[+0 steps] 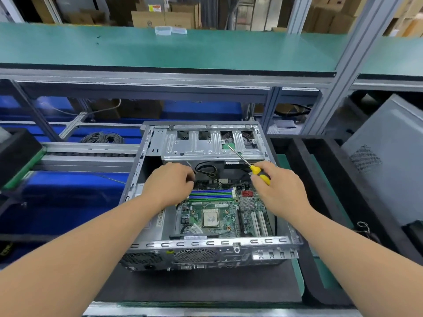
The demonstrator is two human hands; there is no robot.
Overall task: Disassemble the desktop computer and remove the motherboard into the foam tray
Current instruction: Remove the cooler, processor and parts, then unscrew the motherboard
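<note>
The motherboard (225, 216) sits bolted in the open case (206, 244) mid-table. Left hand (170, 183) pinches cables at its far edge; right hand (278, 188) grips a screwdriver (248, 164). Risks: a yanked connector, the tip scratching the board.

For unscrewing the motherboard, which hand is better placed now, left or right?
Probably the right hand: it already grips the yellow screwdriver above the motherboard. The left hand has fingers curled at the cables, no tool.

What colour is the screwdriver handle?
Yellow and black, on the screwdriver gripped by the right hand; head view.
</note>
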